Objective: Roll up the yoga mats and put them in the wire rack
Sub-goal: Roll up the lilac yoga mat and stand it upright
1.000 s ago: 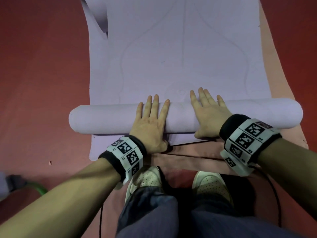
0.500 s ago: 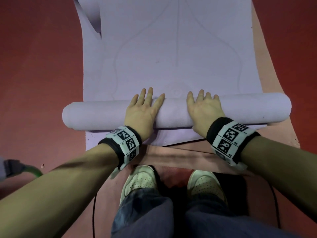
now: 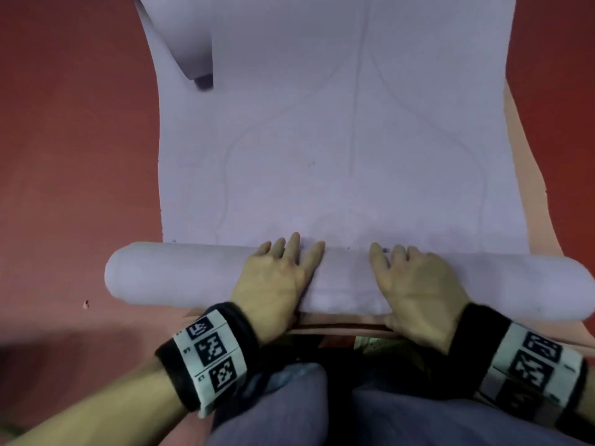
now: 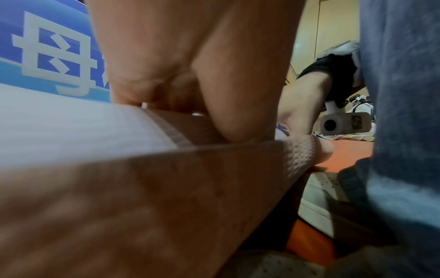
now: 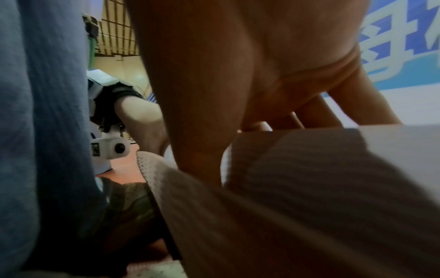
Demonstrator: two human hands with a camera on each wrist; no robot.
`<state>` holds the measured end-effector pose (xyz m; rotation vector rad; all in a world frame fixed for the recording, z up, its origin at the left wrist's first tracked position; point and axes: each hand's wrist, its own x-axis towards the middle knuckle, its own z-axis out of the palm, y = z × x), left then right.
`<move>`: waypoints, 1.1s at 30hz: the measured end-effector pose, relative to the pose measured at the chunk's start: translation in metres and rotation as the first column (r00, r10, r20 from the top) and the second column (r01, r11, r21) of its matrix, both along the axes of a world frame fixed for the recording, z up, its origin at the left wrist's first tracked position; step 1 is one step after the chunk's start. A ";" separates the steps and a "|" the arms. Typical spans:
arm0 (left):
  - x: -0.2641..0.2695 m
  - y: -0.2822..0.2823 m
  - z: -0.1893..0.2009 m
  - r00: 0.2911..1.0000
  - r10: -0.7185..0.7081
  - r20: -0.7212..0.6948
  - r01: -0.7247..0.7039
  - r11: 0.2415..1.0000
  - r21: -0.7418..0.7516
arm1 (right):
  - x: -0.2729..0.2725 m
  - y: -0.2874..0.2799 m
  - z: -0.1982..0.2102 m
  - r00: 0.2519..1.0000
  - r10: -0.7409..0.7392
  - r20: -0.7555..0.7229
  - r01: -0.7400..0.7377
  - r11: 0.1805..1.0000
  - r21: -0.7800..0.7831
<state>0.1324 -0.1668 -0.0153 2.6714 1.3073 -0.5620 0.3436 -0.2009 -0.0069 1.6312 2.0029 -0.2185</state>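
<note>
A lilac yoga mat (image 3: 338, 130) lies flat on the red floor, its near end wound into a thick roll (image 3: 180, 275) running left to right. My left hand (image 3: 273, 278) lies palm down on the roll left of centre, fingers straight and reaching over its top. My right hand (image 3: 415, 281) presses the roll right of centre in the same flat way. A pink mat (image 3: 528, 217) lies under the lilac one and shows along its right side and near edge. In the wrist views each palm bears on the roll (image 4: 71, 124) (image 5: 393, 143). The wire rack is out of view.
Red floor (image 3: 70, 156) spreads left and right of the mats. The lilac mat's far left corner (image 3: 196, 56) is curled up. My knees in blue jeans (image 3: 289, 407) and white shoes (image 3: 373, 342) sit just behind the roll. A blue printed banner (image 4: 47, 47) stands beyond.
Both hands have pushed the roll forward along the mat, and it has grown thicker. The lilac strip that showed behind the roll is gone. My view has moved closer.
</note>
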 end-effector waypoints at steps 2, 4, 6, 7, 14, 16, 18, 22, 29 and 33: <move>0.003 0.003 -0.002 0.997 0.013 -0.070 -0.017 0.998 -0.052 | -0.002 0.001 -0.006 1.000 -0.024 -0.002 0.024 0.999 -0.030; 0.006 0.011 -0.002 0.996 0.048 -0.071 -0.055 0.993 -0.100 | -0.008 0.009 -0.006 0.996 -0.080 -0.040 0.078 0.996 -0.036; 0.008 0.018 -0.004 0.997 0.074 -0.031 -0.077 0.990 -0.121 | -0.008 0.016 -0.004 0.984 -0.132 -0.119 0.125 0.990 -0.065; 0.007 0.020 -0.004 0.996 0.087 -0.013 -0.088 0.986 -0.140 | -0.008 0.018 -0.003 0.976 -0.158 -0.151 0.144 0.984 -0.101; 0.008 0.009 -0.002 0.995 0.102 -0.005 -0.102 0.992 -0.078 | -0.001 0.030 -0.005 0.956 -0.201 -0.212 0.150 0.961 -0.234; 0.009 0.002 -0.002 0.993 0.118 0.025 -0.116 0.991 -0.074 | 0.000 0.038 -0.003 0.956 -0.215 -0.199 0.156 0.949 -0.273; 0.008 -0.003 -0.003 0.988 0.137 0.064 -0.132 0.988 -0.082 | 0.000 0.045 -0.002 0.956 -0.224 -0.189 0.160 0.939 -0.305; 0.008 0.003 -0.006 0.973 0.187 0.138 -0.172 0.979 -0.112 | -0.001 0.055 0.000 0.951 -0.254 -0.178 0.183 0.922 -0.342; 0.008 0.019 -0.008 0.952 0.246 0.183 -0.208 0.956 -0.207 | 0.000 0.057 0.004 0.945 -0.271 -0.182 0.200 0.921 -0.334; 0.010 0.027 -0.007 0.941 0.277 0.194 -0.231 0.945 -0.230 | -0.003 0.046 0.005 0.955 -0.240 -0.175 0.194 0.950 -0.244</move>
